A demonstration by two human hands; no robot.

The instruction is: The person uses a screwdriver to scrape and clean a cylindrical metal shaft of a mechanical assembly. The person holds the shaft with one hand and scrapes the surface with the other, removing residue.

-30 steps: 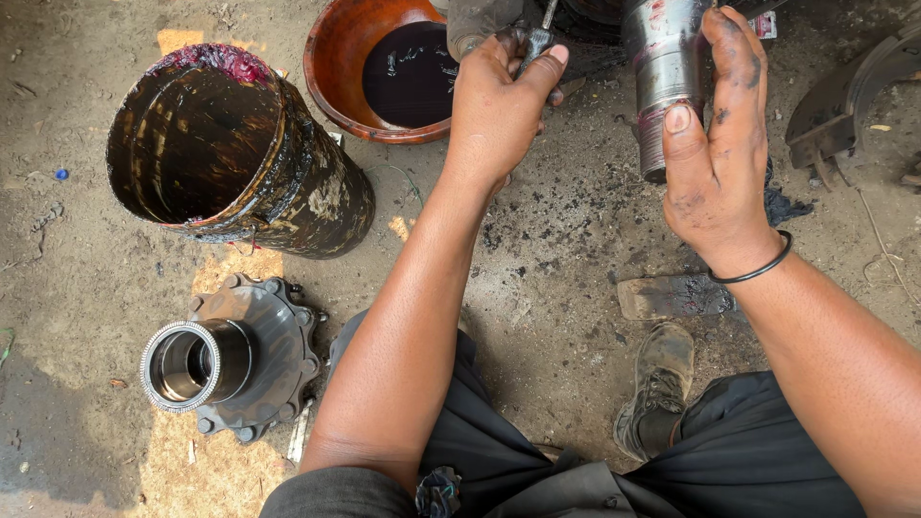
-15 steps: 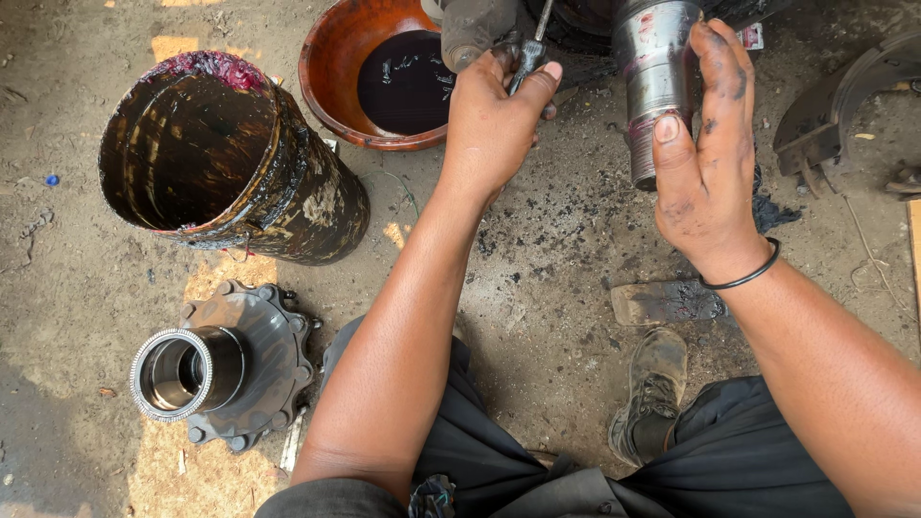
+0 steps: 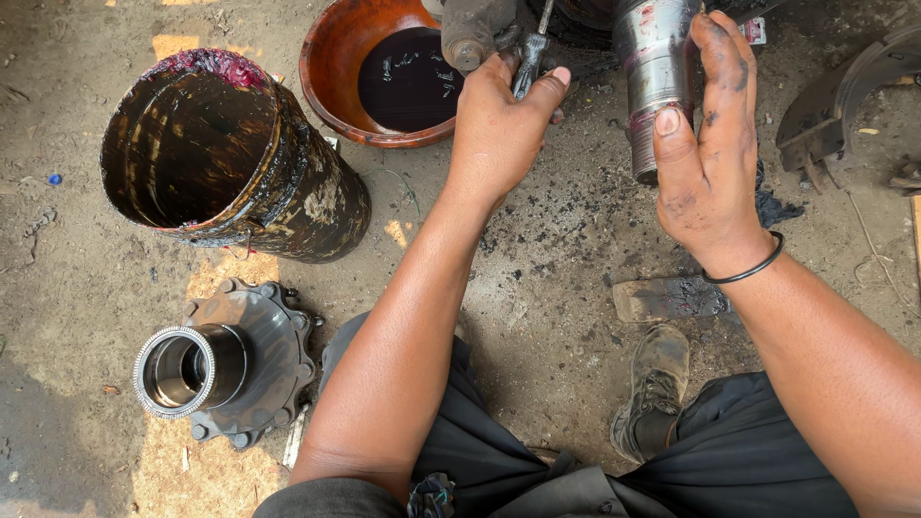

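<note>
My left hand [image 3: 499,125] is closed around the dark handle of a tool [image 3: 531,59] whose thin shaft runs up toward a greasy metal part at the top edge. My right hand [image 3: 710,153] wraps a shiny steel axle spindle [image 3: 654,72] smeared with red grease, fingers over its right side and thumb on the front. A black band circles my right wrist. The spindle's threaded lower end shows below my thumb.
An orange bowl of black oil [image 3: 384,77] sits left of my left hand. A grimy cylindrical drum [image 3: 230,163] lies tilted on the dirt. A wheel hub with a toothed ring [image 3: 221,369] rests lower left. A curved brake shoe [image 3: 844,105] lies at right; my shoe [image 3: 657,384] below.
The view has drifted slightly, with the drum and hub shifting left. Both hands keep their grips; my right hand has slid a little along the spindle.
</note>
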